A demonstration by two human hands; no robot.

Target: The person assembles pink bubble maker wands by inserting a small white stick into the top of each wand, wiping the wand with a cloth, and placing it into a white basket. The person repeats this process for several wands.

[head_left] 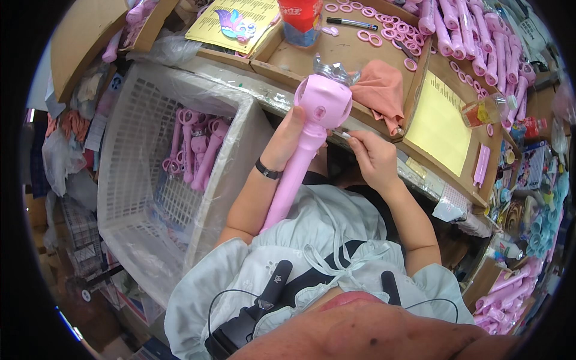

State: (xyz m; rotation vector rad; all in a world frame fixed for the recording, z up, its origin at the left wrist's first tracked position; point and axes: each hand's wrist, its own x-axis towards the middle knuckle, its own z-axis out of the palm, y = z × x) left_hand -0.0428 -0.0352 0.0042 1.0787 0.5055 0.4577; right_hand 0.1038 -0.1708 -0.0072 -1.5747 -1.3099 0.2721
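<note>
My left hand (287, 141) is wrapped round the neck of a pink toy wand (292, 174). Its long handle slants down toward my lap, and its rounded, hollowed head points up. At the top of that head is a shiny silver crown-shaped piece (333, 71). Beside the wand's neck, my right hand (374, 159) is closed in a pinch on a small, thin whitish piece (344, 135); its exact kind is too small to make out. A salmon-coloured cloth (379, 90) lies on the tray edge just beyond my right hand.
A white plastic crate (135, 162) at the left holds several pink wands (195, 144). Cardboard trays (336, 57) on the bench carry pink rings (399, 30), a black marker (351, 23), a red cup (300, 24) and a yellow sheet (441, 129). Pink handles (474, 30) are piled far right, near a clear bottle (480, 112).
</note>
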